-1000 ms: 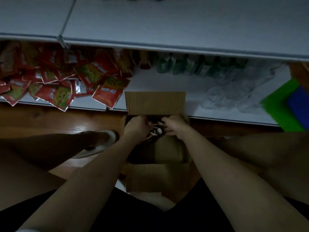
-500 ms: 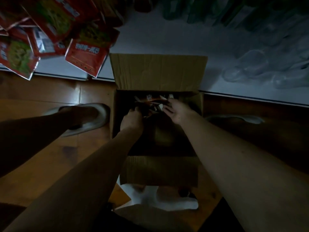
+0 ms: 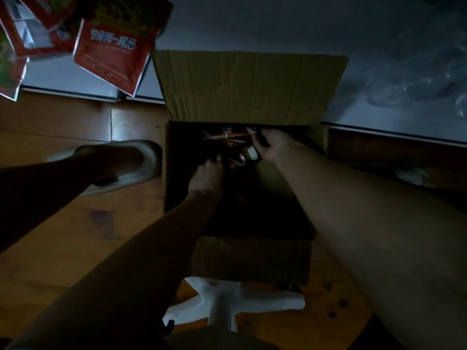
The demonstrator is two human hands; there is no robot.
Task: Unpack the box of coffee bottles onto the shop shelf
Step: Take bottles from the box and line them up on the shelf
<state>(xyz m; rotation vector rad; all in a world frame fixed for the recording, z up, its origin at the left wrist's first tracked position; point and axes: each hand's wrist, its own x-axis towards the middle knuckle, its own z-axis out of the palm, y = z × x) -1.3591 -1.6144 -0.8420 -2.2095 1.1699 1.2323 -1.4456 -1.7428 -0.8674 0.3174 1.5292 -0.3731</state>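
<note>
Nearest of all, a white chair base (image 3: 227, 308) spreads its legs on the wooden floor (image 3: 63, 248), just behind the near wall of the cardboard box (image 3: 250, 258). Both of the person's bare forearms reach forward over that wall and down into the open box. The left hand (image 3: 206, 176) is curled, fingers hooked around something dark deep against the left side; the shadow is too thick to tell what it grips. The right hand (image 3: 274, 146) sits a little further in, fingers wrapped round the neck end of a coffee bottle (image 3: 246, 155), whose pale cap shows just beside the palm. A second bottle with a brown label (image 3: 228, 135) lies on its side against the far wall of the box, touching the fingertips of the right hand. To the left of the box, a foot in a pale slipper (image 3: 126, 165) rests on the floor. Beyond, the far flap (image 3: 247, 87) stands up and leans against the front edge of the low shop shelf (image 3: 252, 26). Red snack packets (image 3: 111, 54) overhang the shelf's left end, and clear plastic items (image 3: 417, 79), blurred, lie toward its right end
</note>
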